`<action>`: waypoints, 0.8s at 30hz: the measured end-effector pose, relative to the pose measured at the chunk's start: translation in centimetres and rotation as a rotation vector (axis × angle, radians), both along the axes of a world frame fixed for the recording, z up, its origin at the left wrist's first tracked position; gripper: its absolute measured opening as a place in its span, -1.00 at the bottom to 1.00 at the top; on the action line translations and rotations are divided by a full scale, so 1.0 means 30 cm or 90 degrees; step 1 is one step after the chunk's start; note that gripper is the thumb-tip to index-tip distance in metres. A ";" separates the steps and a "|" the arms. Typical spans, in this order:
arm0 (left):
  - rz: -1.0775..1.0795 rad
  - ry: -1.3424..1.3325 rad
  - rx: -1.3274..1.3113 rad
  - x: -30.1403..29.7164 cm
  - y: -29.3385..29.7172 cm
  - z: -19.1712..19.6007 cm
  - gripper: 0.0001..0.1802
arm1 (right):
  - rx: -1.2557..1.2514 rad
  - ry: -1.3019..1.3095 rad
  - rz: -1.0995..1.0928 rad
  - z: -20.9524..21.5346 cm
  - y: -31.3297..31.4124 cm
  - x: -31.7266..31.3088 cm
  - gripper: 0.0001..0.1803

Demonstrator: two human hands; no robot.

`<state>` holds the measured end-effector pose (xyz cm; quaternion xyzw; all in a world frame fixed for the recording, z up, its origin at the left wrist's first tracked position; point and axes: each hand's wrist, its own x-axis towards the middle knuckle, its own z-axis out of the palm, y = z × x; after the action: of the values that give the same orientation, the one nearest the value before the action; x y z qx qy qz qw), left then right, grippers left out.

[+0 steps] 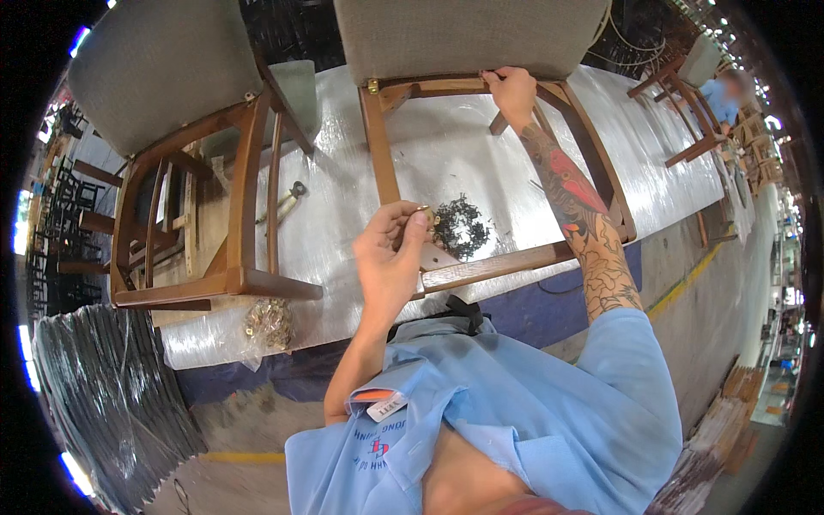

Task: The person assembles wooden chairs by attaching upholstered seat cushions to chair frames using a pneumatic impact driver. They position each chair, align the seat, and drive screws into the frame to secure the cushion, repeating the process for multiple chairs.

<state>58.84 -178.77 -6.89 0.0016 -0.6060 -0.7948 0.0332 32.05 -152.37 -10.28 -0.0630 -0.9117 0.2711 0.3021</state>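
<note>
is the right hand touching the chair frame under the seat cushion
Touching. The head view shows the right hand with its fingers curled over the wooden chair frame, no gap visible.

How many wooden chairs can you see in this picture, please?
3. One lies on the wrapped table under the right hand, one lies at the table's left end, and one lies far right beside another person. More may be hidden beyond.

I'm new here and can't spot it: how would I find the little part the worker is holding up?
Start at the long table wrapped in shiny plastic, where a wooden chair frame lies. Just in front of the dark pile of screws, the left hand pinches a small brass-coloured fitting. It alone is raised in fingertips; the screws are black and lie loose.
</note>
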 end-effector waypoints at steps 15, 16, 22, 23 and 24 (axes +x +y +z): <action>0.126 0.053 -0.009 -0.045 0.322 0.132 -0.76 | -0.311 -0.200 0.731 0.420 -0.024 0.638 -0.70; 0.128 0.061 -0.006 -0.050 0.353 0.130 -0.75 | -0.275 -0.169 0.715 0.417 0.003 0.646 -0.71; -0.001 0.012 0.022 -0.037 0.494 0.151 -0.61 | -0.310 -0.179 0.622 0.353 0.215 0.569 -0.76; -0.036 -0.024 0.038 -0.018 0.497 0.171 -0.59 | -0.276 -0.142 0.583 0.338 0.274 0.508 -0.76; -0.135 -0.022 0.015 -0.007 0.474 0.146 -0.56 | -0.232 -0.103 0.538 0.322 0.349 0.441 -0.75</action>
<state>58.62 -164.55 -2.51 -0.0482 -0.5941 -0.8006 -0.0614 45.27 -141.92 -0.62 0.2412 -0.8156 0.5202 0.0775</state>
